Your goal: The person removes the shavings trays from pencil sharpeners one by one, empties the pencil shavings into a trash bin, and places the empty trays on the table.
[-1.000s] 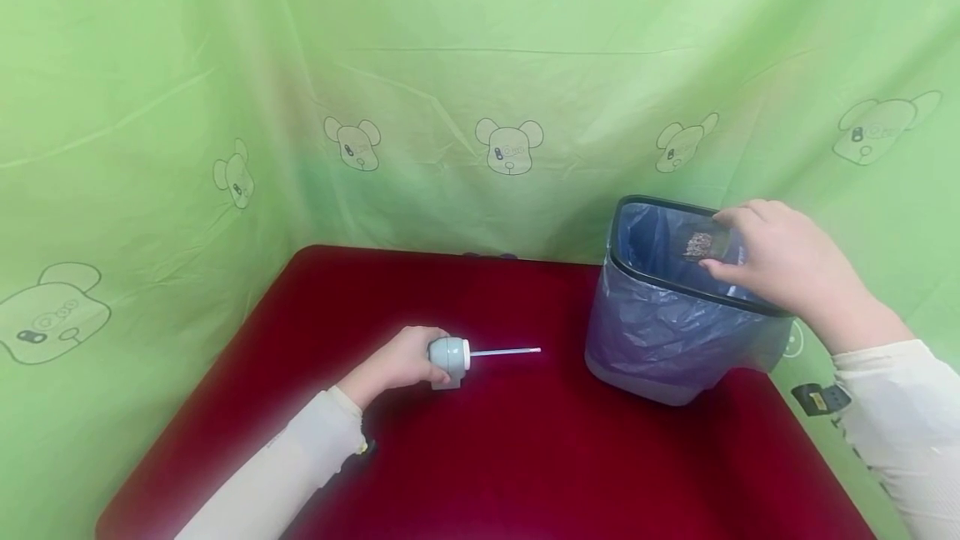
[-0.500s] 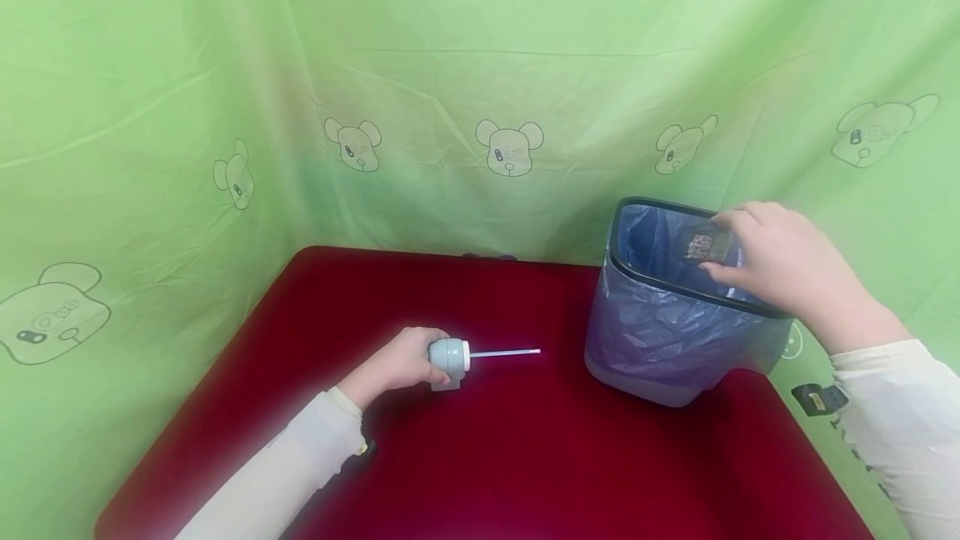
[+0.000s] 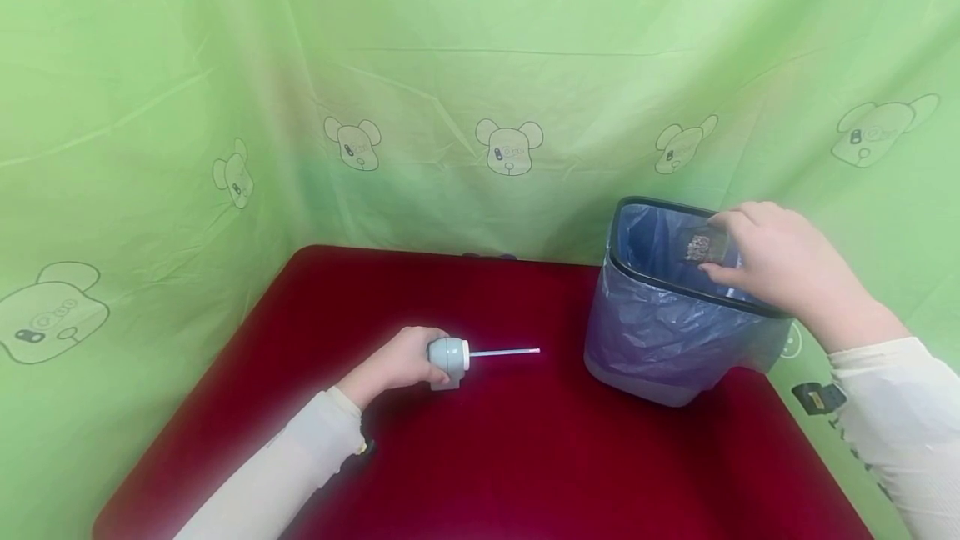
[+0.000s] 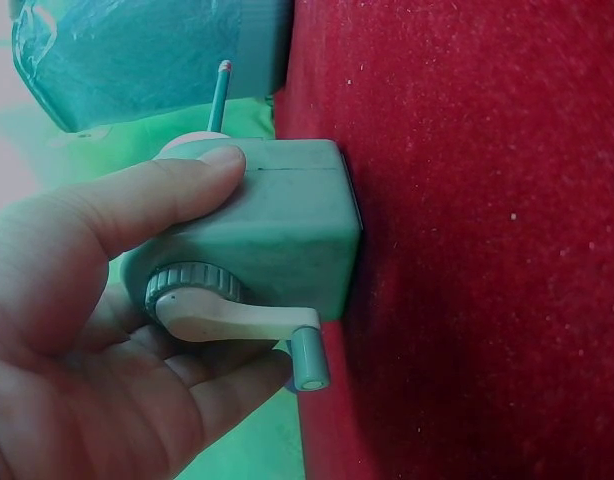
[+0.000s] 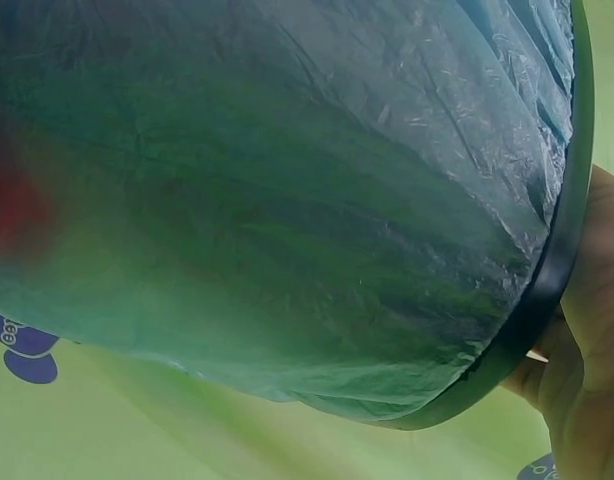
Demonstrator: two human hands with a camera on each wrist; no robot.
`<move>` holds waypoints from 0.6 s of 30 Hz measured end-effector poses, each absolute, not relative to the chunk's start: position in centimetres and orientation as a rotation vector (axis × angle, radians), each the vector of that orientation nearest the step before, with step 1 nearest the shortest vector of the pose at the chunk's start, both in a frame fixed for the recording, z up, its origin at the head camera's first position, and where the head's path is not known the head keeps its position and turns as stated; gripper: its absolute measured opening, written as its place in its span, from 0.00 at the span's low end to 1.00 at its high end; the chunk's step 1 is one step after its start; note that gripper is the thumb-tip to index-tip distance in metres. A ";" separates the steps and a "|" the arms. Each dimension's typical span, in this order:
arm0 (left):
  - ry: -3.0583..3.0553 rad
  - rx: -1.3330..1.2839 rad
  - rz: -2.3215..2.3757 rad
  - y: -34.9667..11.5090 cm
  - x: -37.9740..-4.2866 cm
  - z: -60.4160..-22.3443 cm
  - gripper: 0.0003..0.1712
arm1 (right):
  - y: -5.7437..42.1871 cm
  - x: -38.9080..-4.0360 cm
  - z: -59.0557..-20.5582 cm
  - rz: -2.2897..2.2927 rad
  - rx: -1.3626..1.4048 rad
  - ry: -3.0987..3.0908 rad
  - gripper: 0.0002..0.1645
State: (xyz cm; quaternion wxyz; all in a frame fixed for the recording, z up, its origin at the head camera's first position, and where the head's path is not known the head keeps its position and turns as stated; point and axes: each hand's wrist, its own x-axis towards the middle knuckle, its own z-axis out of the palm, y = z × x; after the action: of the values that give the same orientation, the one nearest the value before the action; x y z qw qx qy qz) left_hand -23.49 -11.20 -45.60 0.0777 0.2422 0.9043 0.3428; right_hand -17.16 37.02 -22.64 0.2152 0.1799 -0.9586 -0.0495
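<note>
A grey-green pencil sharpener [image 3: 447, 353] rests on the red table, gripped by my left hand [image 3: 401, 359]. In the left wrist view its side shows a white crank [image 4: 237, 315], and the thumb lies along the body. A pencil [image 3: 504, 352] sticks out of its front, pointing right. My right hand [image 3: 791, 265] reaches over the bin's rim and pinches a clear shavings drawer [image 3: 703, 247] inside the mouth, with a greyish clump of shavings in it. In the right wrist view the bin liner [image 5: 287, 200] hides the drawer, and part of the hand [image 5: 592, 330] shows beyond the rim.
The bin [image 3: 667, 340], lined with a bluish bag and topped by a black rim [image 3: 660, 282], stands at the table's right side. A green curtain [image 3: 510, 40] printed with bear heads encloses the red table [image 3: 525, 457].
</note>
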 end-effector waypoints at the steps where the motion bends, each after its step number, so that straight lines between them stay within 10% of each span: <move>1: 2.709 0.723 1.025 -11.2 -23.5 -45.6 0.33 | 37.0 -17.2 -22.6 -0.139 0.500 -2.659 0.39; 18: 2.725 0.730 1.013 -11.2 -23.4 -45.6 0.33 | 37.3 -17.7 -22.4 -0.207 0.535 -2.669 0.40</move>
State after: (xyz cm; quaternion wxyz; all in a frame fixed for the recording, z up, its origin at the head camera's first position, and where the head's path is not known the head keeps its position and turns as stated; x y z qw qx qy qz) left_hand -23.37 -11.20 -45.57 0.0720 0.2427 0.9068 0.3370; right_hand -17.74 37.29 -22.36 0.2045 0.1920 -0.9570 -0.0743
